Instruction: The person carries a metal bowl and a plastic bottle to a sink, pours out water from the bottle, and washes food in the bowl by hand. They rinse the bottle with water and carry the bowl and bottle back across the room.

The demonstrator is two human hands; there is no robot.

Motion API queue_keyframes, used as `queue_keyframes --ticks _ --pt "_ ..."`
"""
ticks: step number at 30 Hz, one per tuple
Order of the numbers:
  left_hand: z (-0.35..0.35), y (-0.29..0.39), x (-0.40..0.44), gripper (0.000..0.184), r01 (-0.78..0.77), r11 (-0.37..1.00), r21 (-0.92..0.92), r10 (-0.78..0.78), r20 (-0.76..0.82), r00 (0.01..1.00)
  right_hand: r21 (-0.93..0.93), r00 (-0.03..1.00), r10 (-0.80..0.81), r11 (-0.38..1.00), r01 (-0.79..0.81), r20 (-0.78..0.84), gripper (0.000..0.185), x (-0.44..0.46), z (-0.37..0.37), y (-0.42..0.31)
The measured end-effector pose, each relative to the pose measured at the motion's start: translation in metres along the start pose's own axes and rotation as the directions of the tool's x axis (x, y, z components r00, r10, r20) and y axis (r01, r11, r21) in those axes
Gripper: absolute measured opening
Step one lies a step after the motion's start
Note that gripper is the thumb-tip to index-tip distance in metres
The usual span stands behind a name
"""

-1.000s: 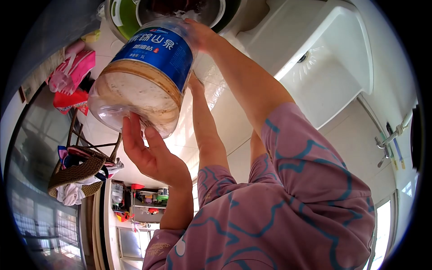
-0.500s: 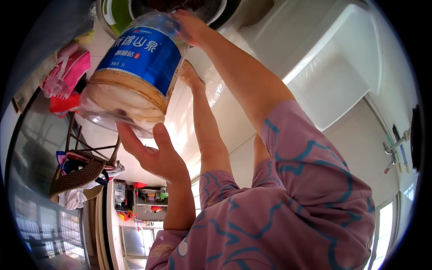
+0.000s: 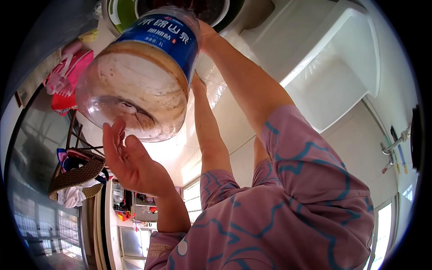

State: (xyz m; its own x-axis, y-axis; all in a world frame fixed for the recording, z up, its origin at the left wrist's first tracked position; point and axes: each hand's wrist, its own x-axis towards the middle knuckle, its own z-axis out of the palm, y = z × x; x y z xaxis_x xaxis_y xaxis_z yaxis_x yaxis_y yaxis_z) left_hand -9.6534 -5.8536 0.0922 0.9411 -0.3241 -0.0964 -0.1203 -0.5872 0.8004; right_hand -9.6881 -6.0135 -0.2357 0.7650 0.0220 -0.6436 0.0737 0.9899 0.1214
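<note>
A large clear plastic water bottle (image 3: 135,85) with a blue label (image 3: 166,38) is held up, tilted with its base towards me. Brownish stains or residue show on its lower part, and a dark mark is visible near the base. My right hand (image 3: 206,37) grips the bottle's upper right side, its fingers partly hidden behind the plastic. Close below the base is my left hand (image 3: 132,159), fingers apart; I cannot tell whether the fingertips touch the bottle. Beyond the bottle is a round basin (image 3: 227,15) with dark red contents, partly covered.
A white tub or sink (image 3: 333,67) stands at right, with a tap (image 3: 393,146) on the wall. At left are a pink bag (image 3: 74,69) and a wicker chair (image 3: 78,177) with cloth items on it. Shelves (image 3: 144,207) with goods stand further off.
The bottle has tipped so more of its base faces me, and its label has moved up. My left hand has shifted down and left, apart from its earlier place. My right hand still grips the bottle.
</note>
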Motion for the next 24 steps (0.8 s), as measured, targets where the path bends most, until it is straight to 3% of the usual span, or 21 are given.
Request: queue_keyframes --ticks 2,3,4,5,6,8,10,11,12,14,15,16,18,19,20,22,24 --pt "-0.003 -0.004 -0.003 0.039 0.02 1.0 0.016 -0.02 0.02 1.0 -0.08 0.981 -0.168 0.984 0.16 -0.101 0.05 -0.008 0.008 0.001" --pt "-0.007 -0.007 -0.003 0.039 0.144 0.99 0.004 -0.144 0.045 0.989 -0.082 0.981 -0.167 0.984 0.159 -0.1 0.05 -0.019 0.022 0.0" --pt "-0.013 -0.011 -0.003 0.039 0.266 0.964 -0.005 -0.265 0.071 0.962 -0.221 0.953 -0.242 0.955 0.2 -0.183 0.061 -0.035 0.043 -0.002" --pt "-0.022 -0.024 -0.004 0.039 0.34 0.938 -0.071 -0.337 0.055 0.94 -0.359 0.912 -0.326 0.906 0.225 -0.251 0.073 -0.047 0.058 -0.002" --pt "-0.031 -0.032 -0.003 0.039 0.338 0.938 -0.074 -0.335 0.051 0.941 -0.362 0.913 -0.325 0.905 0.225 -0.246 0.073 -0.054 0.063 -0.001" --pt "-0.045 -0.041 0.0 0.04 0.347 0.938 0.005 -0.339 -0.193 0.921 -0.579 0.912 -0.38 0.783 0.226 -0.158 0.087 -0.064 0.068 0.003" --pt "-0.05 -0.036 0.004 0.041 0.303 0.952 0.052 -0.283 -0.232 0.93 -0.616 0.905 -0.413 0.741 0.269 -0.103 0.088 -0.081 0.085 0.017" --pt "-0.053 -0.035 0.006 0.041 0.191 0.917 0.351 -0.141 -0.165 0.976 -0.738 0.871 -0.489 0.605 0.299 -0.048 0.086 -0.095 0.1 0.025" --pt "-0.055 -0.033 0.006 0.041 0.051 0.79 0.611 -0.021 -0.056 0.998 -0.835 0.833 -0.552 0.449 0.317 0.02 0.085 -0.109 0.115 0.034" --pt "-0.046 -0.04 0.005 0.04 -0.073 0.845 0.529 -0.006 0.148 0.989 -0.902 0.84 -0.513 0.254 0.348 0.179 0.085 -0.13 0.135 0.054" --pt "-0.036 -0.034 0.004 0.039 0.168 0.921 0.35 -0.225 0.128 0.966 -0.93 0.817 -0.491 0.038 0.365 0.301 0.085 -0.143 0.148 0.066" --pt "-0.026 -0.027 0.003 0.039 0.407 0.9 0.153 -0.429 0.154 0.89 -0.909 0.794 -0.444 -0.18 0.376 0.416 0.084 -0.154 0.16 0.077" --pt "-0.018 -0.031 0.005 0.043 0.688 0.715 -0.125 -0.635 0.296 0.714 -0.794 0.747 -0.288 -0.333 0.508 0.599 0.081 -0.169 0.172 0.097" --pt "-0.015 -0.022 0.01 0.048 0.757 0.637 -0.144 -0.687 0.339 0.643 -0.705 0.677 -0.241 -0.41 0.579 0.696 0.075 -0.166 0.165 0.11" --pt "-0.016 -0.028 0.008 0.048 0.756 0.637 -0.149 -0.686 0.337 0.645 -0.702 0.676 -0.236 -0.412 0.581 0.698 0.075 -0.167 0.155 0.115" --pt "-0.022 -0.049 -0.001 0.049 0.813 0.583 0.003 -0.757 0.366 0.542 -0.549 0.583 -0.124 -0.535 0.642 0.803 0.073 -0.17 0.153 0.114" --pt "-0.023 -0.06 -0.003 0.044 0.805 0.593 0.011 -0.742 0.396 0.541 -0.531 0.612 -0.025 -0.528 0.663 0.79 0.067 -0.178 0.153 0.113"
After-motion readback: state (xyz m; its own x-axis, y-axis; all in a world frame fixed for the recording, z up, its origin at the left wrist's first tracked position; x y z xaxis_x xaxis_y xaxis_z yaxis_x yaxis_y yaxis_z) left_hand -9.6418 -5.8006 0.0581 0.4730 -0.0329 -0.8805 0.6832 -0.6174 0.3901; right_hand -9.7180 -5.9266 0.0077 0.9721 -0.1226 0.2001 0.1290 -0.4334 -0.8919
